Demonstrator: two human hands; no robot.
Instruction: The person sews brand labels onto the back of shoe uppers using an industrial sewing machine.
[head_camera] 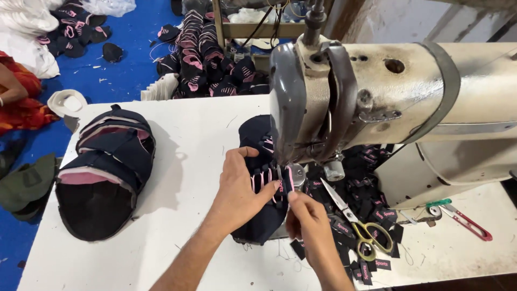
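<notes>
A dark navy shoe upper [257, 148] with pink trim lies under the head of an old cream sewing machine [388, 91]. My left hand [239, 186] lies flat on the upper, with the thumb close to the needle. My right hand [307, 215] pinches a small black and pink label [287, 180] and holds it against the upper just in front of the presser foot [295, 173].
A stack of finished navy and pink uppers [105, 167] sits at the table's left. Yellow-handled scissors [358, 221] lie on a pile of black labels [371, 188]. Red thread snips [468, 222] lie at the right. More uppers [202, 54] cover the blue floor beyond, where a person sits at the far left.
</notes>
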